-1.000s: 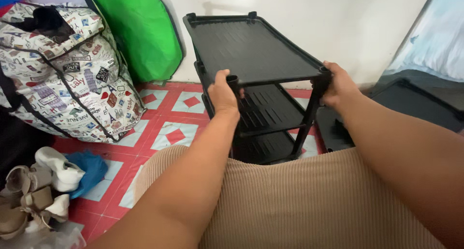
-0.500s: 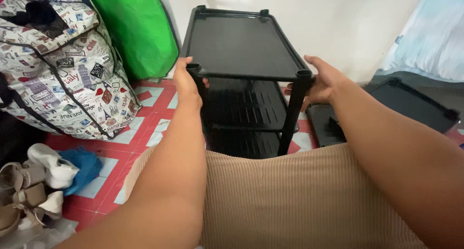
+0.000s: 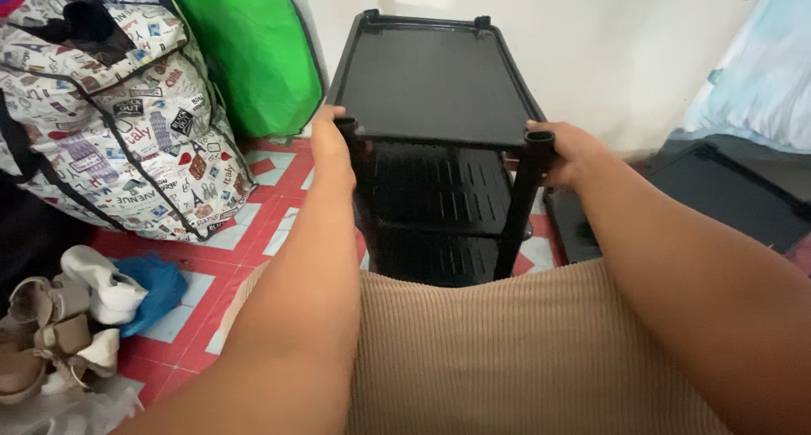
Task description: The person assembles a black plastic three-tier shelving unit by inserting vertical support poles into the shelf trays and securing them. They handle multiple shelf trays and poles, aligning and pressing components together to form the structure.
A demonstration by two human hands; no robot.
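A black plastic shelf rack [image 3: 435, 80] with three tiers stands on the tiled floor in front of me, close to the white wall. My left hand [image 3: 330, 141] grips its near left corner post. My right hand [image 3: 568, 150] grips the near right corner post. The top tray is bare. The lower tiers [image 3: 439, 194] have slotted surfaces and hold nothing that I can see. My beige ribbed clothing [image 3: 507, 350] fills the bottom of the view and hides the rack's feet.
A large printed zip bag [image 3: 118, 114] and a green bag [image 3: 249, 51] stand at the left. Sandals and shoes [image 3: 51, 334] with a blue cloth [image 3: 148, 287] lie at the lower left. Another black tray [image 3: 726, 203] lies on the floor at the right, beside a bed.
The rack has swung round from an angled position and now faces me squarely, nearer the wall. Both hands kept their hold on the front corner posts.
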